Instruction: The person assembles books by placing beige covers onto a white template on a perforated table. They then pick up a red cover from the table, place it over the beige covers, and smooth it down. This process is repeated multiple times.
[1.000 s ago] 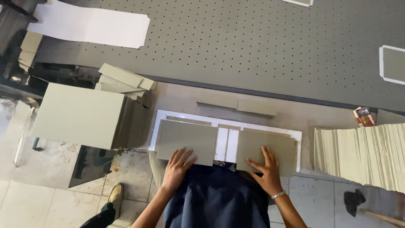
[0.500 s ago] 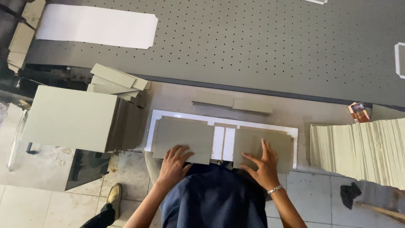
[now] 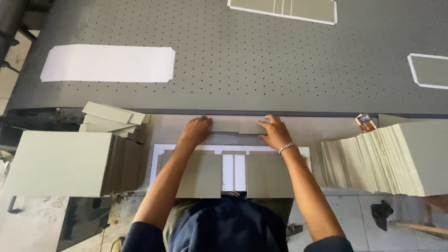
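Pressing flat on narrow grey cardboard strips (image 3: 238,126), left hand (image 3: 197,130) and right hand (image 3: 275,133) grasp nothing; strips might skew on the white-bordered grey board assembly (image 3: 196,175).

Both hands reach far across the bench: the left hand (image 3: 197,130) and right hand (image 3: 275,132) rest on narrow grey strips (image 3: 238,126), beyond two grey boards (image 3: 200,173) on white sheet (image 3: 158,151).

Two narrow grey board strips (image 3: 238,126) lying flat, end-to-end.

Even, soft daylight, mild shadows; edges perhaps slightly stretched, focus sharp.
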